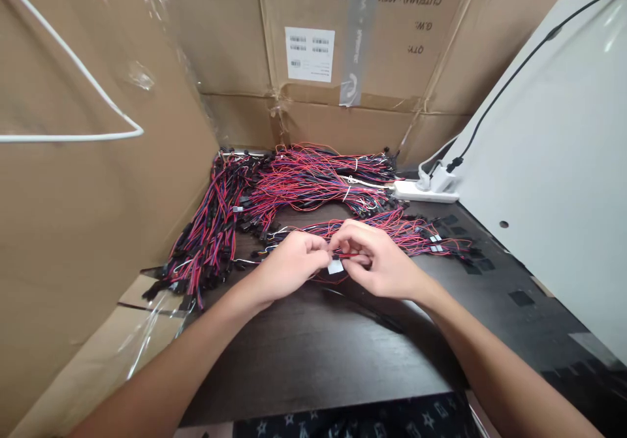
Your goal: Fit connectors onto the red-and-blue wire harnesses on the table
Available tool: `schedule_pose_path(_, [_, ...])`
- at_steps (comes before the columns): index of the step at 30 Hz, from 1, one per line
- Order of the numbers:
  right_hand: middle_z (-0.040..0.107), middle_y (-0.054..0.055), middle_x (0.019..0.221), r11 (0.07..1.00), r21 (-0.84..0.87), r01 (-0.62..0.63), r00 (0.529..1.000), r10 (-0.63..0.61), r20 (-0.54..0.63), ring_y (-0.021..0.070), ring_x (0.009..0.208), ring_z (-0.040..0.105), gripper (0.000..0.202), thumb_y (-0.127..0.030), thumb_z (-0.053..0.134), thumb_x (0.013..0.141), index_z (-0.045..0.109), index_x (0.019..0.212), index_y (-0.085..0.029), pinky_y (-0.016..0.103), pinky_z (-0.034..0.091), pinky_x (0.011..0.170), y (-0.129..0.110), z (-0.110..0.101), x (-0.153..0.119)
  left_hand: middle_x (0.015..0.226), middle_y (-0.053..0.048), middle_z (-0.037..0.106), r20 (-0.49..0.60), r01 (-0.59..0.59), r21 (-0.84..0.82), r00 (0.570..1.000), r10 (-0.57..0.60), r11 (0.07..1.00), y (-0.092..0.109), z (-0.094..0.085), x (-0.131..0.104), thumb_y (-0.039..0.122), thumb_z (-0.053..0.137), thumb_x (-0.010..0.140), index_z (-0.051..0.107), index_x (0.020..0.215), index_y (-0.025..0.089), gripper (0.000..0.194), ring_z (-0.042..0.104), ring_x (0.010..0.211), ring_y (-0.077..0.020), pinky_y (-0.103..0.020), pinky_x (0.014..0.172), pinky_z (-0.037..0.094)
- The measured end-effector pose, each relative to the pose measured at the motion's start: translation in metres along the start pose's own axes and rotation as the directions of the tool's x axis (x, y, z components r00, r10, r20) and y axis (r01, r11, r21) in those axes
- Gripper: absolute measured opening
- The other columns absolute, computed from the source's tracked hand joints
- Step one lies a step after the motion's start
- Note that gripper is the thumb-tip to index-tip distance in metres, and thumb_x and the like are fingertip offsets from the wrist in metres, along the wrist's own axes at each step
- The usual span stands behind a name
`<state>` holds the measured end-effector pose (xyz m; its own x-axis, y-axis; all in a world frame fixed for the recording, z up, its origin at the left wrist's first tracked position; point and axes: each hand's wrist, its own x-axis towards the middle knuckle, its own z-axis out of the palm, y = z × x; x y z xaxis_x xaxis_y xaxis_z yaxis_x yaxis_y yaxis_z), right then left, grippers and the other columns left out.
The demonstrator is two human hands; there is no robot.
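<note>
Both hands meet over the dark table. My left hand (292, 265) is closed, thumb against the fingers, at one end of a thin wire cable with a white label (336, 267) on it. My right hand (377, 262) pinches the same cable just to the right of the label, where a short red stretch (349, 255) shows between the fingers. The fingers hide the cable's ends. Just behind the hands lies a bundle of red and dark wire cables (416, 234), some with white labels.
A larger pile of cables (304, 180) lies at the back, another heap (210, 229) at the left. A white power strip (426, 192) with plugs stands back right. Cardboard boxes (235, 33) wall the back and left, a white panel (553, 131) the right. A slim dark tool (386, 320) lies in front.
</note>
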<state>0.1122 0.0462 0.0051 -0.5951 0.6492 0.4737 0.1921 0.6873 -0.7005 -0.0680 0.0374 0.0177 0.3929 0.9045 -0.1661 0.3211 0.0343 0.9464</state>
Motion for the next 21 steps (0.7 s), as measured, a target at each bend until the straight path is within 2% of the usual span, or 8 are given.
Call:
schedule_pose_path(3, [0.051,0.003,0.084,0.997,-0.018,0.079,0.997,-0.079,0.023,0.0128,0.075,0.048,0.026,0.003,0.05,0.07,0.057,0.087,-0.015,0.022,0.038,0.061,-0.0005,-0.0002,-0.0003,0.047,0.007,0.03,0.067,0.068,-0.113,0.996,-0.061,0.991,0.0017,-0.001,-0.0011,0.025,0.05,0.063,0.045,0.054,0.016,0.014,0.02,0.044,-0.0058,-0.02,0.041,0.014])
schedule_pose_path(8, [0.049,0.003,0.082,0.993,-0.063,0.097,0.995,-0.096,0.02,0.0117,0.07,0.046,0.02,0.002,0.049,0.072,0.057,0.077,-0.015,0.022,0.035,0.056,-0.0012,-0.0016,-0.0011,0.05,0.008,0.027,0.168,0.146,-0.256,0.98,-0.105,0.956,0.0026,-0.0059,-0.0028,0.023,0.054,0.064,0.05,0.061,0.015,0.009,0.016,0.045,-0.0051,-0.02,0.041,0.01])
schedule_pose_path(14, [0.05,0.003,0.08,0.993,-0.083,0.08,0.997,-0.079,0.019,0.0123,0.069,0.047,0.02,0.002,0.049,0.073,0.057,0.076,-0.015,0.023,0.037,0.058,-0.0004,-0.0034,-0.0005,0.05,0.008,0.029,0.166,0.133,-0.239,0.982,-0.094,0.962,0.0013,-0.0077,-0.0023,0.018,0.052,0.062,0.053,0.063,0.014,0.004,0.018,0.045,-0.0054,-0.021,0.042,0.011])
schedule_pose_path(21, [0.054,0.003,0.077,0.996,-0.071,0.051,0.999,-0.05,0.01,0.0129,0.069,0.05,0.011,-0.011,0.057,0.085,0.055,0.075,-0.015,0.025,0.039,0.061,0.0039,-0.0049,-0.0004,0.05,0.007,0.03,0.165,0.134,-0.251,0.982,-0.094,0.959,0.0031,-0.0064,-0.0028,0.02,0.055,0.061,0.047,0.057,0.015,0.011,0.019,0.045,-0.0045,-0.02,0.042,0.01])
